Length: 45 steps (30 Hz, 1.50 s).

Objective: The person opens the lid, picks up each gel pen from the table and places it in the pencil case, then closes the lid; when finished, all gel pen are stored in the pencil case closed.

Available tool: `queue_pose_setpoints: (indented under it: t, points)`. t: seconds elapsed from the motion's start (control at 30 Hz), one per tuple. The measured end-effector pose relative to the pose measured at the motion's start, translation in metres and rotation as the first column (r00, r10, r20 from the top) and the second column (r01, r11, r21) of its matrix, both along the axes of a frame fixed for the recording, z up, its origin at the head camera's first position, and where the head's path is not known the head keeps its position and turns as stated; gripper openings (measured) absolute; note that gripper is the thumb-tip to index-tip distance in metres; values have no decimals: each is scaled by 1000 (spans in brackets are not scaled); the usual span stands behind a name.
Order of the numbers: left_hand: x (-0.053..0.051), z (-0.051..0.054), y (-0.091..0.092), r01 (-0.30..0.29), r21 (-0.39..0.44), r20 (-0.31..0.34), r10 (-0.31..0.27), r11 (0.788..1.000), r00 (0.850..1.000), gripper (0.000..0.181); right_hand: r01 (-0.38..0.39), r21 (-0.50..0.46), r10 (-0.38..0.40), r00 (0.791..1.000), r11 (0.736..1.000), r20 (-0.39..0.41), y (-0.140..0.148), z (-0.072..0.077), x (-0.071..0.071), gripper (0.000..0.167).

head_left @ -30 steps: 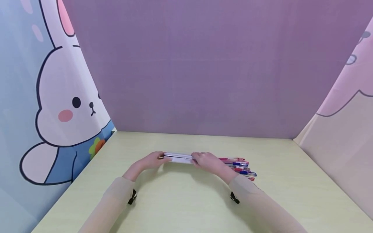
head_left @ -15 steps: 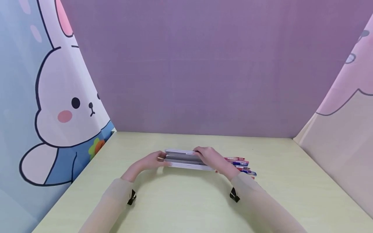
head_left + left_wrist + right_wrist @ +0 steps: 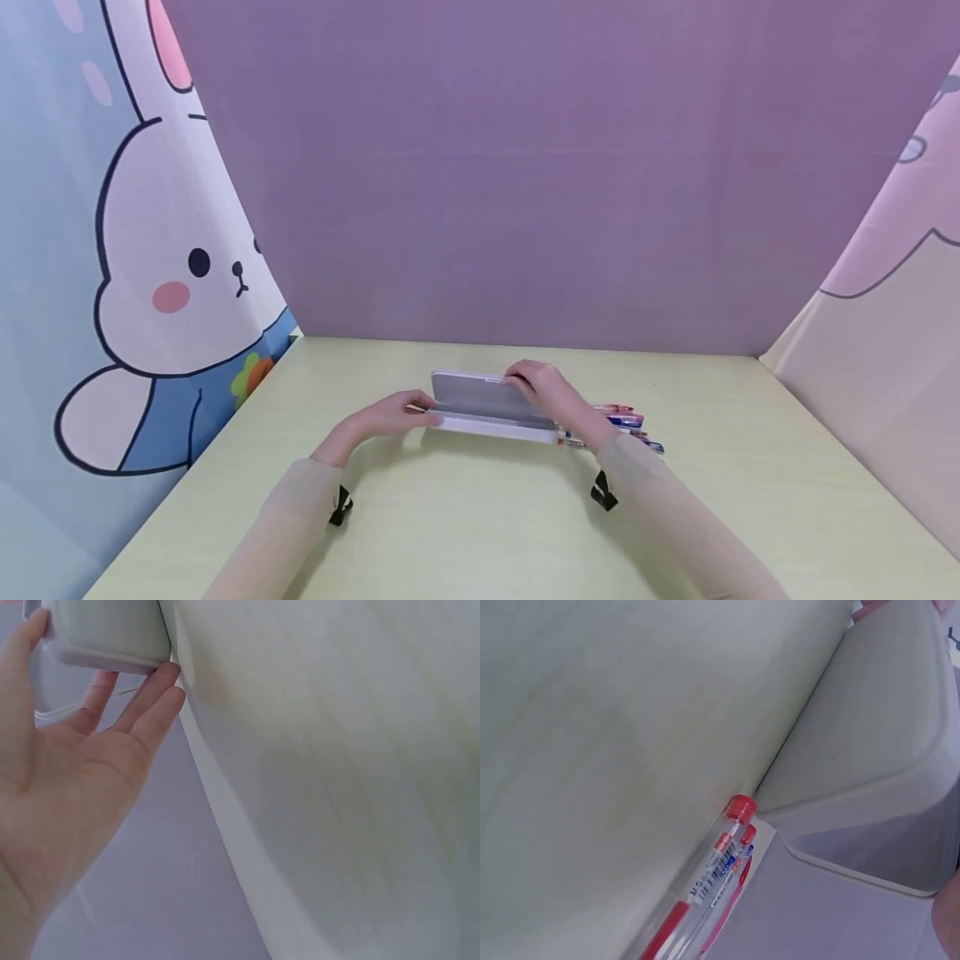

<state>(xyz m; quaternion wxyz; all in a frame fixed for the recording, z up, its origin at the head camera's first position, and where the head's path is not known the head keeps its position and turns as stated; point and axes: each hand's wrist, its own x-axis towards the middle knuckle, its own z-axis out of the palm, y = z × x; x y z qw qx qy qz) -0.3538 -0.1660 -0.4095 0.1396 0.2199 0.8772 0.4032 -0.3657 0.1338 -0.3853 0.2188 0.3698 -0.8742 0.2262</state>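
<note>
A white pencil case point(image 3: 495, 428) with a grey inside lies lengthwise on the table, its hinged lid point(image 3: 472, 395) raised at the back. My left hand point(image 3: 393, 414) grips the left end of the base; in the left wrist view its thumb and fingers sit around the rounded case end point(image 3: 112, 634). At the lid's upper right edge, my right hand point(image 3: 551, 392) pinches the rim. The right wrist view shows the right end of the case point(image 3: 862, 720), with only a bit of a right-hand finger point(image 3: 949, 922) at the border. The case's floor is mostly hidden.
Several red and blue pens point(image 3: 625, 422) lie in a bunch right of the case, partly behind my right forearm. One clear pen point(image 3: 694, 881) with a red end lies close by the case. A purple backdrop point(image 3: 480, 175) rises behind the pale table point(image 3: 465, 517).
The case was closed between both hands; its lid has swung up and back with my right hand, showing the grey interior. My left hand has stayed at the left end.
</note>
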Motion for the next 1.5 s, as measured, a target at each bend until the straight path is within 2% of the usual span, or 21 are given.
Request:
queue_pose_setpoints:
  t: [0.17,0.3,0.53,0.7,0.83,0.97,1.07,1.17,1.37,1.5]
  points:
    - [0,-1,2,8,-29,2,-7,1000,1000,48,6,-72,-9,1000,997,-30,3,-2,-1,8]
    - [1,0,5,3,-42,-9,-4,999,1000,46,60,-117,-61,998,991,-1,8,-1,-3,10]
    - [2,-1,5,-19,-81,-60,14,996,998,42,95,-170,-87,995,981,52,23,2,-5,9]
    - [0,-3,5,-17,-91,-66,11,996,998,42,84,-193,-86,996,978,-4,36,0,-8,10]
    - [-1,-3,4,12,-93,-75,-19,996,997,37,80,-205,-88,995,976,-35,43,-2,-10,15]
    - [-1,-3,3,36,-98,-96,-46,995,994,33,106,-233,-106,994,967,10,47,-2,-12,17]
    - [-2,-4,3,31,-101,-102,-41,994,994,32,130,-269,-125,992,954,36,49,-2,-14,13]
    - [-3,-6,2,22,-89,-94,-31,996,995,37,145,-299,-135,989,943,54,50,-2,-17,9]
    - [-3,-5,3,32,-12,-37,-32,999,999,58,179,-295,-152,982,939,110,51,0,-19,10]
    - [-4,-5,3,58,-21,-64,-59,998,996,65,197,-285,-163,977,938,138,51,1,-21,13]
